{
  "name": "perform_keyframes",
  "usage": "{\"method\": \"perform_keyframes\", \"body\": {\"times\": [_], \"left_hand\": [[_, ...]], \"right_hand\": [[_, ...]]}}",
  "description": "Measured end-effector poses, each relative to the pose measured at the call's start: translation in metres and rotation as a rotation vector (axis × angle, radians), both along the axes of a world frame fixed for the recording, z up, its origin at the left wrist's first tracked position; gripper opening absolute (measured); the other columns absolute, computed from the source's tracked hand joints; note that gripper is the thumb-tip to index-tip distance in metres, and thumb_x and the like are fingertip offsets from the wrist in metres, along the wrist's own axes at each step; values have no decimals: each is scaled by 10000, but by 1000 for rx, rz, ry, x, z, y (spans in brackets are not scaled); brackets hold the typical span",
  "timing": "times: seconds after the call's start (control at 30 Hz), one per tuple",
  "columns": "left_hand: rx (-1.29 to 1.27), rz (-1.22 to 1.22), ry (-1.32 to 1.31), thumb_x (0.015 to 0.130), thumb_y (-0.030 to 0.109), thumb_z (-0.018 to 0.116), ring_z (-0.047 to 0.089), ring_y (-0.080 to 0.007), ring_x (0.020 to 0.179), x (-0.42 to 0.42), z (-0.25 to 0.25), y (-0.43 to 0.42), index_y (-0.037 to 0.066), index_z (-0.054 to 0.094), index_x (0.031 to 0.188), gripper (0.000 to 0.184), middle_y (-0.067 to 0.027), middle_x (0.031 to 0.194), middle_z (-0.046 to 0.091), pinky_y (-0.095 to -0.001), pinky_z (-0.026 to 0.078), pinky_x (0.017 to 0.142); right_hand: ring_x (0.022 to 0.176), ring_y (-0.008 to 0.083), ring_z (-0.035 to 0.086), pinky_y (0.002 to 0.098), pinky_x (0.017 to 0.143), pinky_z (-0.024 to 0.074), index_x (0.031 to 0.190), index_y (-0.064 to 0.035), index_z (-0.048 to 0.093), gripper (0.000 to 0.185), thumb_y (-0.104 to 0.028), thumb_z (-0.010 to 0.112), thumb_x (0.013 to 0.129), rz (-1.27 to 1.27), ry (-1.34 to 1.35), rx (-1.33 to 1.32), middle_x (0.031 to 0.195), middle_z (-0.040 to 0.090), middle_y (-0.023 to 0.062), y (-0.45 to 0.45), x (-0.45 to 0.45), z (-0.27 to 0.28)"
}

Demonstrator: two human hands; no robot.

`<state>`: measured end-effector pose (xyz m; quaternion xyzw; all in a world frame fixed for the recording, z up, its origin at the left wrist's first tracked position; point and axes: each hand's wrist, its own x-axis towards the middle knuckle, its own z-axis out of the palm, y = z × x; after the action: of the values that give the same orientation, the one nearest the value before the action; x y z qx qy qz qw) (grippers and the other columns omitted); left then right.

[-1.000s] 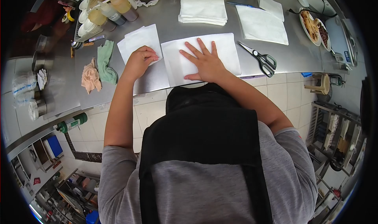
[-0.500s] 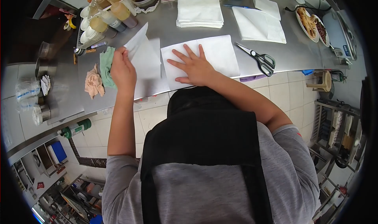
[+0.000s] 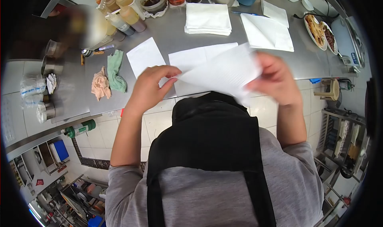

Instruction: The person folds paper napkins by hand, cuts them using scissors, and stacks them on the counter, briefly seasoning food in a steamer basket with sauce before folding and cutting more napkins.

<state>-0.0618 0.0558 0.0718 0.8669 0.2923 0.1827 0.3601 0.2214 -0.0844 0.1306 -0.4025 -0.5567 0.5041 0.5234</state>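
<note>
My left hand [image 3: 151, 88] pinches the left corner of a white paper sheet [image 3: 221, 72] between thumb and fingers. On the other side, my right hand [image 3: 279, 81] grips the same sheet, slightly blurred by motion. The sheet is raised at a tilt over the counter's front edge. Beneath and behind it lies a flat white sheet [image 3: 185, 58], partly covered. Another white sheet [image 3: 144, 56] rests on the counter, just beyond my left hand.
Along the steel counter [image 3: 175, 35] are a stack of folded white sheets [image 3: 207, 18], more white sheets [image 3: 265, 31], a green cloth [image 3: 115, 69] and a peach cloth [image 3: 100, 84]. Sauce bottles [image 3: 131, 18] stand at back left, food plates [image 3: 315, 30] at back right.
My right hand has lifted from lying flat on the sheet and now grips a raised sheet. My left hand has moved right to its other corner. The scissors are no longer visible.
</note>
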Motion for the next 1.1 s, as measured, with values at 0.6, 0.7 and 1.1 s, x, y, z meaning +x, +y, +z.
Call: {"method": "perform_keyframes", "body": {"times": [0.6, 0.7, 1.1], "left_hand": [[-335, 354, 13, 853, -19, 574, 580, -95, 739, 25, -133, 38, 34, 649, 1123, 285, -21, 846, 641, -238, 484, 697], [-359, 386, 11, 858, -25, 570, 588, -101, 741, 29, -122, 34, 18, 649, 1087, 246, -28, 862, 639, -237, 485, 695], [-137, 255, -90, 843, -66, 578, 601, -164, 845, 11, -94, 10, 59, 729, 952, 225, -80, 1027, 600, -263, 487, 740]], "right_hand": [[1046, 443, 620, 423, 881, 505, 1266, -26, 509, 397, -100, 630, 895, -673, -788, -249, 1084, 638, 304, 21, 37, -192], [1055, 415, 629, 416, 867, 513, 1304, -30, 484, 436, -91, 625, 896, -677, -769, -245, 1111, 635, 293, 20, 36, -192], [1029, 417, 636, 417, 863, 514, 1308, -53, 447, 425, -79, 616, 918, -801, -673, -33, 1130, 617, 271, 1, 22, -181]]}}
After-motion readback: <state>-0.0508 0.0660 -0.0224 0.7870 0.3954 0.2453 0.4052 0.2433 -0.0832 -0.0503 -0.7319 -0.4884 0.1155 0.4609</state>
